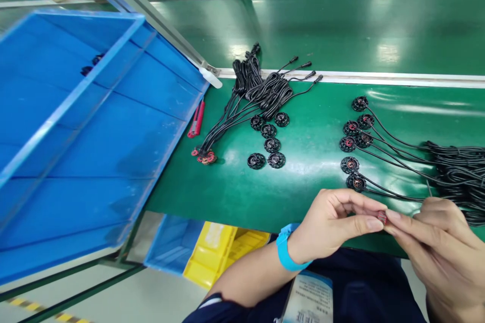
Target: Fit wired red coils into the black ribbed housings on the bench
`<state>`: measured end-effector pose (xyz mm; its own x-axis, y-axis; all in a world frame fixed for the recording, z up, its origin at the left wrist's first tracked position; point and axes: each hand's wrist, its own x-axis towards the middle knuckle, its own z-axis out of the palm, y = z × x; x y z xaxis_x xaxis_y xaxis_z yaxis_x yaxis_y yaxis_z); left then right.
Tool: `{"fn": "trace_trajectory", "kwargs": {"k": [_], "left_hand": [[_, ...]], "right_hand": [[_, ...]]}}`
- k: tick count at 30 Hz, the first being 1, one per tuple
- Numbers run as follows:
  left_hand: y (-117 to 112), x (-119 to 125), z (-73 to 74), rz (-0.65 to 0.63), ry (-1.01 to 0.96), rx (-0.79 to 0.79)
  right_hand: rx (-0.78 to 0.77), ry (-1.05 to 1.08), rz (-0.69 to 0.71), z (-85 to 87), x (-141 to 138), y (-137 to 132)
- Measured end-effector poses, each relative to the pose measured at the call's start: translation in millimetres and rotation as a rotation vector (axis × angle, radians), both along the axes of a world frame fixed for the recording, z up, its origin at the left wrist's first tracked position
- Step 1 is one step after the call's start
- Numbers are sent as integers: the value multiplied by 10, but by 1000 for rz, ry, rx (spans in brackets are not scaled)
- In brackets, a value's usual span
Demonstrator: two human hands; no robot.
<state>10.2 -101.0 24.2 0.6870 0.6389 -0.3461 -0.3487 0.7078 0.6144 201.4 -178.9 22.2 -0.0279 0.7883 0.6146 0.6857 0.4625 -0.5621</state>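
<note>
My left hand and my right hand meet at the near edge of the green table. Both pinch the same small red and black round part between their fingertips; most of it is hidden. A thin black wire rises by my right hand. Just beyond my hands lie several black round parts with red centres, each on a black wire leading to a cable bundle at the right. A blue band circles my left wrist.
Several loose black discs and a coiled cable bunch lie mid-table, its wire ends meeting at red-tipped parts. A red tool lies beside a large blue bin at the left. Yellow and blue trays sit below the table.
</note>
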Motion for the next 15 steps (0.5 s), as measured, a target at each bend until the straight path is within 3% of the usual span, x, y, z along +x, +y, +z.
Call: {"fn": "trace_trajectory", "kwargs": {"k": [10,13,15], "left_hand": [[-51,-57,53,2,87,33],[-62,-47,30,2,131,134],[-46,-78,19,2,179,299]], "right_hand": [[-19,-177,-34,60,-6,-46],[-35,-257,-73,55,-40,-36],[-36,-263,-68,50,-58,-37]]}}
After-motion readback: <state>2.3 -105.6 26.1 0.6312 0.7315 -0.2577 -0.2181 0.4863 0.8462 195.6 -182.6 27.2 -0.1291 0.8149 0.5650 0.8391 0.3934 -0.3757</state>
